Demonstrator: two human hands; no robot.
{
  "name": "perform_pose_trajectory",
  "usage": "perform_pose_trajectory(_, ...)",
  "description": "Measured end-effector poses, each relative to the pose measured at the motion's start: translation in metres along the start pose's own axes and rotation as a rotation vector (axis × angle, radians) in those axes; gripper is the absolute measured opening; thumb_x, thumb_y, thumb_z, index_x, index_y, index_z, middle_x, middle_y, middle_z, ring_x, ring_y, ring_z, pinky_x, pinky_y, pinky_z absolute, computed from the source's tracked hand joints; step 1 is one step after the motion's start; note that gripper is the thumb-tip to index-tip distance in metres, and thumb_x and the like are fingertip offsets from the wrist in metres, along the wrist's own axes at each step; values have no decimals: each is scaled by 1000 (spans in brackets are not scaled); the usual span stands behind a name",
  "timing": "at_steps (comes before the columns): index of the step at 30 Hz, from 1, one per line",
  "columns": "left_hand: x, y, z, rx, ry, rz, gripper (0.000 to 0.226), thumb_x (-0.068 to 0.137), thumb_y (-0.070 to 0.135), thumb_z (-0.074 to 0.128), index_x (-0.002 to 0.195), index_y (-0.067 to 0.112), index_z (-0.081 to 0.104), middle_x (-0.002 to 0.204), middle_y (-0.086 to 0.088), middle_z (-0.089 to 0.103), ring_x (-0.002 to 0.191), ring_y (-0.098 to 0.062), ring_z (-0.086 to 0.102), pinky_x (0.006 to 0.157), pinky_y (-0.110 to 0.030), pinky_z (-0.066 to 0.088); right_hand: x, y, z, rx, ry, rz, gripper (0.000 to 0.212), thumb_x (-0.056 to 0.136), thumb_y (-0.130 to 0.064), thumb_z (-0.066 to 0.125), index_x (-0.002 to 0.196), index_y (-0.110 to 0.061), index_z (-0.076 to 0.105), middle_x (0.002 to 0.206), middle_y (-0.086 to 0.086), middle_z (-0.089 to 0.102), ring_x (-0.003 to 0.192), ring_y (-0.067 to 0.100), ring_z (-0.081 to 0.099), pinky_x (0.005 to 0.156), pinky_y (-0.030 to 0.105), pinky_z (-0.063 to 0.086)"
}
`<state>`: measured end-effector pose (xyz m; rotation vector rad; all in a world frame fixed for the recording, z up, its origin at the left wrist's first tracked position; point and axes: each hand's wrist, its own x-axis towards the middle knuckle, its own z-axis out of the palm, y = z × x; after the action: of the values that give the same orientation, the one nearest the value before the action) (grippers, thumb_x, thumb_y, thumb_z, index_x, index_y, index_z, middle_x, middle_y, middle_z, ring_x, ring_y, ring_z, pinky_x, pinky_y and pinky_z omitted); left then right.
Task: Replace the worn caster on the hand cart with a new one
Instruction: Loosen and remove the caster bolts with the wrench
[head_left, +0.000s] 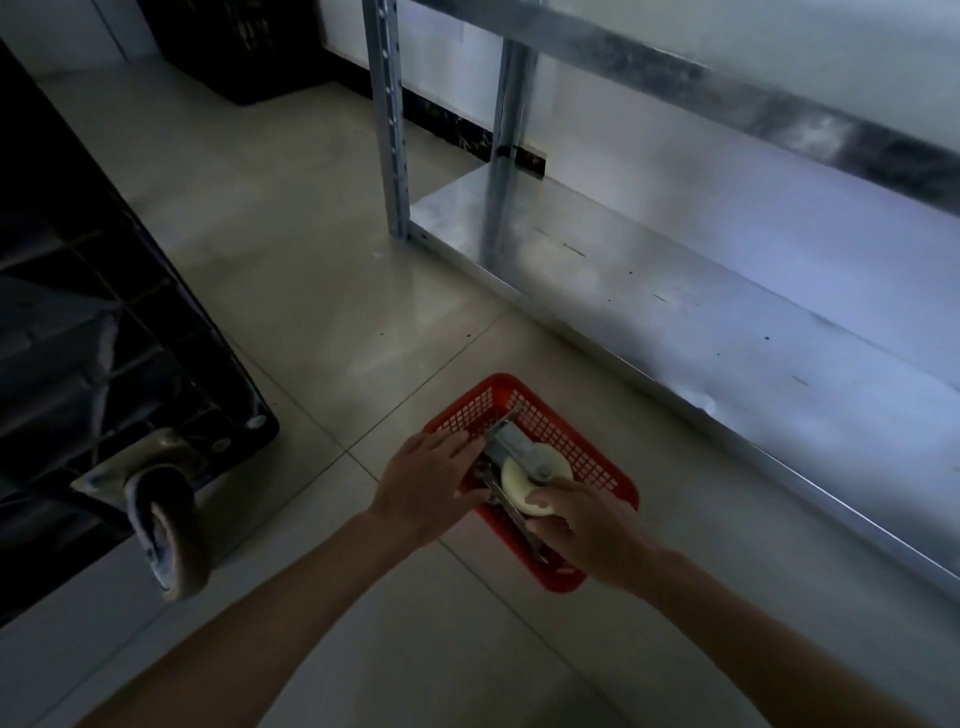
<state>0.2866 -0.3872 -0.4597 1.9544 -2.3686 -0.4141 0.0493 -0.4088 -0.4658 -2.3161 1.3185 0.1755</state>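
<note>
Two bare forearms reach in from 6 o'clock. The right hand (582, 530) has its grip closed on the pale wheel of the new caster (524, 475), thumb on the tread, just above the red mesh basket (597, 470) on the tiled floor (311, 270). The caster's long axis runs from wheel at 5 o'clock to mounting plate at 11 o'clock. The left hand (426, 483) lies with straight fingers against the caster's metal fork. A wrench (511, 512) lies in the basket beneath. At 9 o'clock the upturned black hand cart (104, 338) shows its worn caster (166, 525). A steel shelf rack (675, 291) stands at 2 o'clock.
</note>
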Motion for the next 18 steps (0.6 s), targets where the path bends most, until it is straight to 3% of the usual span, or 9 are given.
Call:
perform_pose_trajectory(5,-5,-9,10,-7,10,8,73,98,63,44,158,24,30,160,2,36,148,-16,31,121,-33,19,-1,-1,20,16,-87,49,34,104,-47,46,127,-28,63,119,-12,67,102,9,65,81,31,56)
perform_pose_trajectory(9,-11,-19,11,-25,24,0,74,95,62,52,155,22,37,158,0,42,145,-18,37,120,-35,23,5,-2,28,-4,-80,67,24,102,-46,48,107,-28,63,94,-14,65,86,9,65,73,32,57)
perform_pose_trajectory(14,-21,-30,12,-22,38,-29,75,95,62,52,156,23,34,159,0,40,146,-18,36,120,-34,23,18,-9,37,20,-6,126,25,103,-34,49,124,-24,59,107,-4,67,99,21,67,73,34,51)
perform_pose_trajectory(18,-27,-35,13,-26,43,-33,75,95,61,53,157,22,33,159,0,40,145,-18,37,120,-35,23,30,-7,42,61,-4,184,23,99,-32,60,117,-19,65,107,-2,68,99,20,68,82,38,58)
